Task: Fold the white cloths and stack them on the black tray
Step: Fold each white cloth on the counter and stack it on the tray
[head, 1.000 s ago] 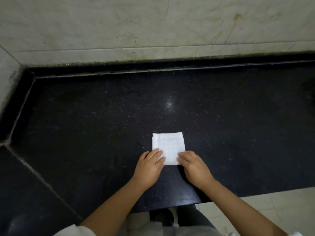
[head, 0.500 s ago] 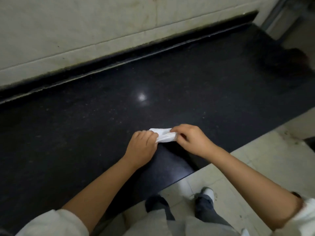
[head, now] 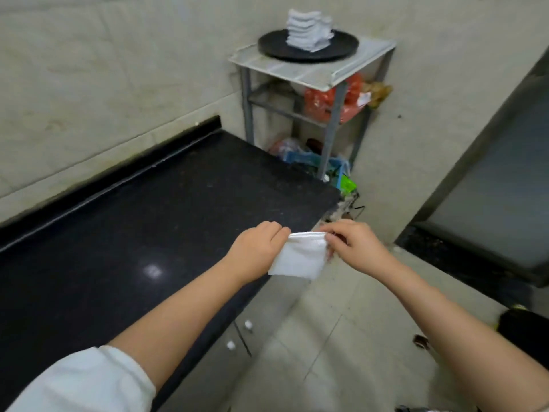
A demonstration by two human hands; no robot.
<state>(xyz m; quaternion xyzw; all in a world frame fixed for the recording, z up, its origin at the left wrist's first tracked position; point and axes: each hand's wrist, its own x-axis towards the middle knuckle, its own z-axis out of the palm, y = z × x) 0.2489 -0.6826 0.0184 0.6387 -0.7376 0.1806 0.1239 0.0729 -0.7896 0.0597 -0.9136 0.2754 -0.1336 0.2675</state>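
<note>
A small folded white cloth hangs in the air past the right end of the black counter. My left hand pinches its upper left corner and my right hand pinches its upper right corner, so it dangles between them. Far off at the top, a round black tray lies on a grey metal shelf unit. A stack of several folded white cloths stands on that tray.
The shelf unit stands in the corner beyond the counter's right end, with red and orange packets on its lower shelf and clutter at its foot. A dark door frame rises on the right. Pale floor tiles lie below my hands.
Both hands lifted the folded cloth off the counter and carried it right, beyond the counter's end. My view turned right, bringing the shelf unit and the tray into sight.
</note>
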